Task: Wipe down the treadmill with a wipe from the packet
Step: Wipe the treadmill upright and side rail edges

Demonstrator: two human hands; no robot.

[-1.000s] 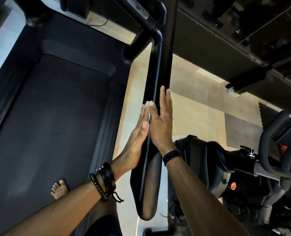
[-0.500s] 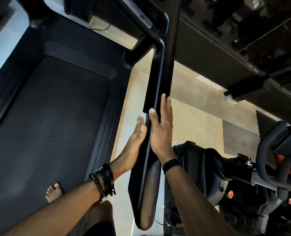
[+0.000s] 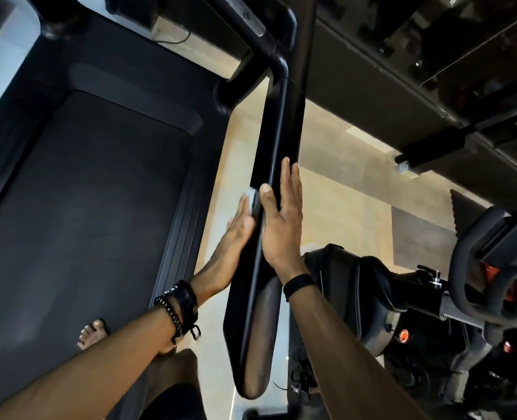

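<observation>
The left hand [image 3: 236, 228] lies flat and presses a white wipe [image 3: 252, 199] on the treadmill's black side rail [image 3: 276, 153]. The right hand [image 3: 283, 219] lies flat on the rail's other side, its grip open too.

Dim room; pale daylight catches the beige tiled floor [image 3: 342, 213], dull sheen on the black treadmill handrail [image 3: 276, 140]; edges bend, fingertips smear.

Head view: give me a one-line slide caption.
Both hands, left hand and right hand, press flat on the treadmill handrail, a wipe between them.
</observation>
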